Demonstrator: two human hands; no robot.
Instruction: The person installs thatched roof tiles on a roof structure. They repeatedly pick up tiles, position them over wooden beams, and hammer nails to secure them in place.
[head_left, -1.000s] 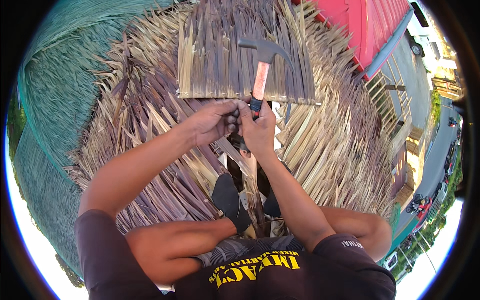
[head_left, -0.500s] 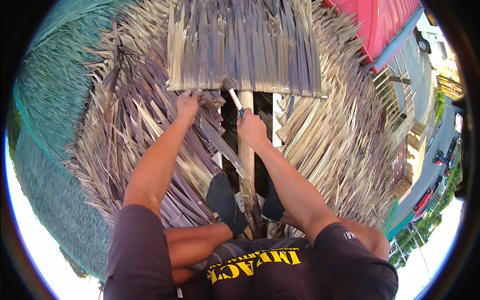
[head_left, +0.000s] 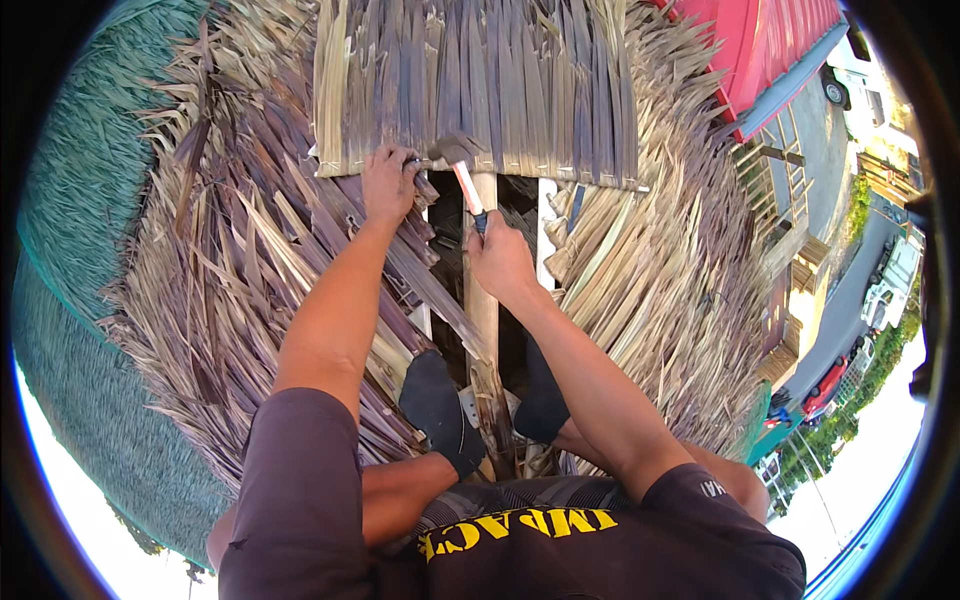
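Observation:
My right hand (head_left: 500, 258) is closed around the handle of a hammer (head_left: 468, 190). The handle is white and reddish with a dark grip, and its dark head is at the lower edge of a thatch panel (head_left: 480, 90) of dried palm leaves. At that same edge, left of the hammer head, my left hand (head_left: 388, 185) pinches a small thin piece that looks like a nail (head_left: 423, 159). Its tip points toward the hammer head. A round wooden pole (head_left: 482, 290) runs down from under the panel between my feet.
Loose and layered palm leaves (head_left: 240, 290) slope away on both sides. Dark gaps flank the pole, with a white strip (head_left: 546, 230) at the right. My socked feet (head_left: 440, 410) rest beside the pole. Green netting-covered thatch (head_left: 90, 200) lies left; a red roof (head_left: 750, 50) stands upper right.
My left hand has moved right along the panel edge, closer to the hammer head. The hammer has shifted slightly up and left, and the whole view has tilted a little.

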